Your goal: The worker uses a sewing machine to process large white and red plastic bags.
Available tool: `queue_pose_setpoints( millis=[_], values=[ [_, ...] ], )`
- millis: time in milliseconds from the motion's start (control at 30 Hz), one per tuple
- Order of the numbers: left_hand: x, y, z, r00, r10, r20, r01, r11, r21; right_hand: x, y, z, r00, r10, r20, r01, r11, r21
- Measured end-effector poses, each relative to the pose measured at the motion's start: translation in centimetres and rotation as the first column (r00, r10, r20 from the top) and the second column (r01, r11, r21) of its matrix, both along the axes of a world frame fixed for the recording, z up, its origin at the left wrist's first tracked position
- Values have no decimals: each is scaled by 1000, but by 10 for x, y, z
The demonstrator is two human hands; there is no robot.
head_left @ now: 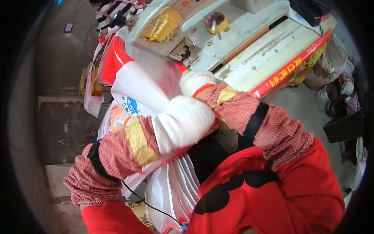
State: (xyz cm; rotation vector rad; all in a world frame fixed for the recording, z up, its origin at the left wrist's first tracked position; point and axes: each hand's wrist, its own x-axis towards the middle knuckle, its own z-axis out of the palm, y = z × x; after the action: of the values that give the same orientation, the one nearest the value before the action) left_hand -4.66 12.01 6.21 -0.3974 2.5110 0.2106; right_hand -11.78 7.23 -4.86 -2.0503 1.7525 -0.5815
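Note:
My left hand (184, 120), in a white knit glove, lies over the white-and-red printed plastic sheet (136, 85), close to the front of the sewing machine (206, 31). Its fingers point away and are hidden by the hand itself. Just beyond it, my right hand (196, 82), also in a white glove, rests near the machine's needle end, above the sheet's edge. The right fingers are out of sight too, so any grip is hidden. Both forearms wear red checked sleeves with yellow tape patches and black bands.
On the machine sit a yellow tape roll (215, 22) and a golden tape patch (161, 24). A stack of white pleated sheets (173, 191) hangs by my lap. A red strip with yellow print (292, 68) edges the table. Another person (113, 13) is at the far left.

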Motion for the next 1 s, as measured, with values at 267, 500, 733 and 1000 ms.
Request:
queue_pose_setpoints(
  millis=[267, 500, 733, 1000],
  values=[
    [55, -123, -59, 869, 399, -294, -487, 797, -357, -9, -20, -12, 17, -446, 895, -471, 786, 400],
    [85, -104, -17, 771, 479, -420, -582, 798, -159, 5, 1, 4, 893, 178, 413, -160, 984, -79],
    [171, 24, 112, 847, -210, -488, -327, 519, -790, 34, -32, 34, 998, 39, -42, -49, 962, -270],
    [282, 28, 45, 462, 354, -813, -802, 559, -212, 26, 15, 115, 876, 229, 425, -22, 898, -439]
  ],
)
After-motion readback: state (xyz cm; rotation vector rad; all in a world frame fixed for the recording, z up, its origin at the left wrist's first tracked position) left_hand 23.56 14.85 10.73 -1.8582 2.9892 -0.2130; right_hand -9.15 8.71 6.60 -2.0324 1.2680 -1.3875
